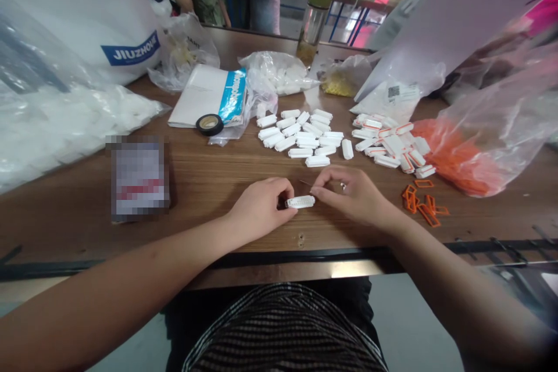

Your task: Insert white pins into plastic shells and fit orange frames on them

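Observation:
My left hand [260, 203] pinches one end of a white plastic connector housing [301, 202] with rows of small holes, just above the table. Between the thumb and fingertips of my right hand [360, 195] is a thin dark needle-like piece [306, 183], too small to make out fully; its tip points left, above the housing. Beyond both hands lies a loose group of white connector housings [307, 143]. A second pile, white housings with orange strips [385, 144], sits to the right. Several loose orange frames [429, 213] are near my right forearm.
A bag of orange parts [462, 157] stands at right, a large bag of white parts [65, 128] at left. Black tape [210, 124] rests on a notebook [196, 96]. A bottle [314, 23] and more bags line the back. A blurred box [139, 180] lies left.

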A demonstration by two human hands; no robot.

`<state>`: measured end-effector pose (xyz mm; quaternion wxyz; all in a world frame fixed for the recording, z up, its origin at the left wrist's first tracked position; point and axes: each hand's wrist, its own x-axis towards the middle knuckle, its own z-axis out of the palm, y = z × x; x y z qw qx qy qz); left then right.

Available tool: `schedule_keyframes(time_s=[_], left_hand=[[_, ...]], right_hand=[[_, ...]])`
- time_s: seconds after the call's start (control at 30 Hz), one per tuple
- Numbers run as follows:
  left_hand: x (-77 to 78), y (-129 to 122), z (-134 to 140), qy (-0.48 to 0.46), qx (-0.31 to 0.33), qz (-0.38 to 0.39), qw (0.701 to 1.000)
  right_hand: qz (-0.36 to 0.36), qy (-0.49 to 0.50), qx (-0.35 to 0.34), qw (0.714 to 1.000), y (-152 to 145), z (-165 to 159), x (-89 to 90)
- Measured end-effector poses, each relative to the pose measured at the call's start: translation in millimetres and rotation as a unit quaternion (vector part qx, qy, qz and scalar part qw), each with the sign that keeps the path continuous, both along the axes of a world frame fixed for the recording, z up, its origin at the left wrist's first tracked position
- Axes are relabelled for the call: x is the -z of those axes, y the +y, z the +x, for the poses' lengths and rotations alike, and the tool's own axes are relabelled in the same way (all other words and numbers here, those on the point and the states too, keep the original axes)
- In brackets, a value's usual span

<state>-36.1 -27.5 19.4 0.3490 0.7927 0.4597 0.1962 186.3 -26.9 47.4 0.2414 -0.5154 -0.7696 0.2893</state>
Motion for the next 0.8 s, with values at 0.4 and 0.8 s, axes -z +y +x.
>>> schedule_keyframes(time_s=[0.4,0.8], left_hand=[[0.5,0.3,-0.4,-0.008,0.001,0.009,1.000],[2.3,0.0,-0.4,-0.007,-0.001,0.012,1.000]], right_hand=[[0.038,-0.045,-0.083,0.995,0.9,-11.4,9.0],[0.132,-0.131,-0.127,0.974,-4.9,-12.4,3.5]])
